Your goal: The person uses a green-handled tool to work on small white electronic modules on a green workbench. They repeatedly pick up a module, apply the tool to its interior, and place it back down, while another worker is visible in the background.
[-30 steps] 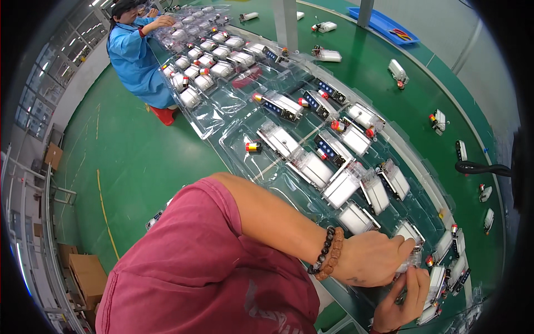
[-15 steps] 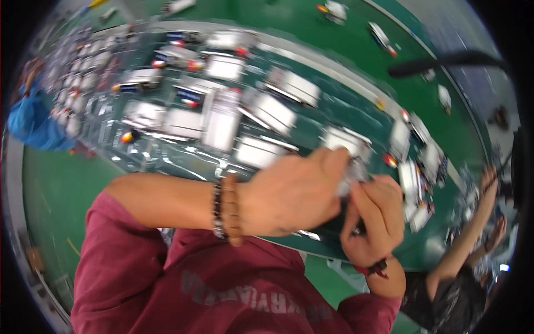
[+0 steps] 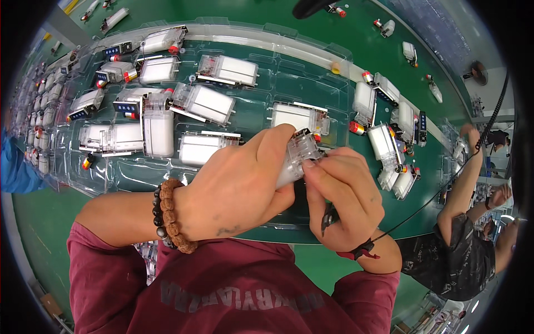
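My left hand, with a bead bracelet on its wrist, wraps around a clear plastic unit and holds it above the near edge of the green belt. My right hand pinches the same unit's end with thumb and fingers, and a dark thin tool shows under its palm. Most of the unit is hidden by my fingers. Just behind my hands a white rectangular unit lies in a clear tray.
Several white-and-clear units with red and blue ends lie in clear trays along the green belt. Another person in a dark shirt reaches in at the right. A blue sleeve shows at the left edge.
The view has swung from looking along the belt to looking down at it. My hands, low at the right before, now sit in the middle, still closed on the clear unit.
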Demonstrator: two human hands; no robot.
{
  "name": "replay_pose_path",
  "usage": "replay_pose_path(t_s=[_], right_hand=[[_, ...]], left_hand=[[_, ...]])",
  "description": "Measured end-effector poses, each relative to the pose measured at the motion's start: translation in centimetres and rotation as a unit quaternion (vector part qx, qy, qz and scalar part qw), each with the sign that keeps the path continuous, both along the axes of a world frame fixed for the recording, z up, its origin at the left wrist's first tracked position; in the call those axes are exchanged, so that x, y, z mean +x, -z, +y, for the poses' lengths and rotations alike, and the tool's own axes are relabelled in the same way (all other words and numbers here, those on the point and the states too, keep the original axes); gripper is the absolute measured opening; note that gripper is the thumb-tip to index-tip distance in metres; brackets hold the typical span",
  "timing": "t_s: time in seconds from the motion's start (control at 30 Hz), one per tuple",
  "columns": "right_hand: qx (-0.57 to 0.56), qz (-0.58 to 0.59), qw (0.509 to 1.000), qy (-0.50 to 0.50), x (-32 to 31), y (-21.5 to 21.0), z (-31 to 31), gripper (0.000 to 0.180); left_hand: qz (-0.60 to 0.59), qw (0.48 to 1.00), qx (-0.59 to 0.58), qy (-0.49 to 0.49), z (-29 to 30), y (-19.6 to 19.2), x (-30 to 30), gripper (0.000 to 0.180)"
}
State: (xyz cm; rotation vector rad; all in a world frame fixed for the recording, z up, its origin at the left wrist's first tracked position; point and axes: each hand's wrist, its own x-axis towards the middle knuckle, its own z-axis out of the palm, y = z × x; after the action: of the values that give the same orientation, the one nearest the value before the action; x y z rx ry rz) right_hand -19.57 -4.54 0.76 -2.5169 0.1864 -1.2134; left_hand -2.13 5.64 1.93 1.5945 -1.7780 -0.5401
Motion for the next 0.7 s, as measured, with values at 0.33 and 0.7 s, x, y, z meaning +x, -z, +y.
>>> replay_pose_path(t_s=[0.33, 0.7], right_hand=[[-0.066, 0.053, 0.996, -0.005, -0.66, -0.23, -0.21, 0.051], [0.056, 0.031, 0.998, -0.027, -0.2, -0.44, 0.22, 0.039]], left_hand=[[-0.022, 1.0, 0.021, -0.006, -0.04, 0.14, -0.22, 0.069], [-0.02, 1.0, -0.011, -0.016, -0.35, 0.44, -0.68, 0.063]])
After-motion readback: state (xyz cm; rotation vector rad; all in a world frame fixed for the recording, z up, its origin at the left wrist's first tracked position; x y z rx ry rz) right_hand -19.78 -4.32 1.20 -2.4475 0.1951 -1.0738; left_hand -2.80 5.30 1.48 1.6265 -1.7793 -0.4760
